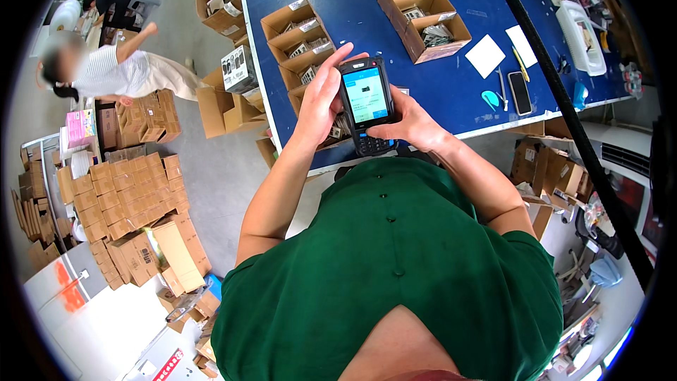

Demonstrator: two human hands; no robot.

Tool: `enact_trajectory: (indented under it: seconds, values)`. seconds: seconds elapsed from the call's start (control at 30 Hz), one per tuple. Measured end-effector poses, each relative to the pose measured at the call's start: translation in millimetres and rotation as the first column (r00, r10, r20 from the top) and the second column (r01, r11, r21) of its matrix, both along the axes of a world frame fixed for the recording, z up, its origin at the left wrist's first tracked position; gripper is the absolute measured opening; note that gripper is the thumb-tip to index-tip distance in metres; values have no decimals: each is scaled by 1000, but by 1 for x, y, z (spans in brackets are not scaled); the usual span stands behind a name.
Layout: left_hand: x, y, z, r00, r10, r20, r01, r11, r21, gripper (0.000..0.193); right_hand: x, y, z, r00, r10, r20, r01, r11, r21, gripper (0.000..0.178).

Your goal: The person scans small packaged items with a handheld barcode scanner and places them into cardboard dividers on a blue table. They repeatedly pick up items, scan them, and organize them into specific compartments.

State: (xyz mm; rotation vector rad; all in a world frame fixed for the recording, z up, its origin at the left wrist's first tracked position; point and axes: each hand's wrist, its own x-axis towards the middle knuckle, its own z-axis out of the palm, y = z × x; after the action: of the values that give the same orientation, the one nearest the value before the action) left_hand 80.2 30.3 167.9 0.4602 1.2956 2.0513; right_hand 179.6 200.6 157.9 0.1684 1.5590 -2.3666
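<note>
Above the near edge of the blue table I hold a black handheld terminal [366, 99] with a lit screen and a keypad at its lower end. My right hand [410, 121] grips its right side, the thumb resting over the top of the keypad. Along the left side lies my left hand [321, 102], its fingers reaching up past the top corner and partly hidden behind the device. Left of and below the terminal stands a divided cardboard bin [288, 63] with small packets in its compartments; my left hand and forearm cover part of it.
Another divided bin [416, 28] stands farther back on the blue table [451, 109]. To the right lie white paper [484, 56], a phone [520, 93] and a white basket [582, 39]. A black strap [557, 92] crosses the view. Stacked cartons [127, 194] and a person [116, 70] are at left.
</note>
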Motion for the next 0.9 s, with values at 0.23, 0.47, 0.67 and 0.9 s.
enact_trajectory:
  seconds: [0.23, 0.47, 0.67, 0.9]
  values:
    - [-4, 2, -1, 995, -2, -96, -2, 999, -44, 66, -3, 3, -1, 1000, -18, -14, 18, 1000, -14, 82]
    - [0, 12, 0, 991, 60, -120, -78, 987, -143, 70, -6, 6, -2, 1000, 2, 4, -2, 998, 64, 83]
    - [-16, 6, -12, 999, 32, 6, -32, 999, 31, 61, -12, 6, -2, 1000, 4, 3, -4, 999, 50, 82]
    - [-25, 6, -18, 1000, 2, 16, -2, 1000, 5, 63, -22, 10, -11, 999, 45, 21, -47, 994, 96, 79]
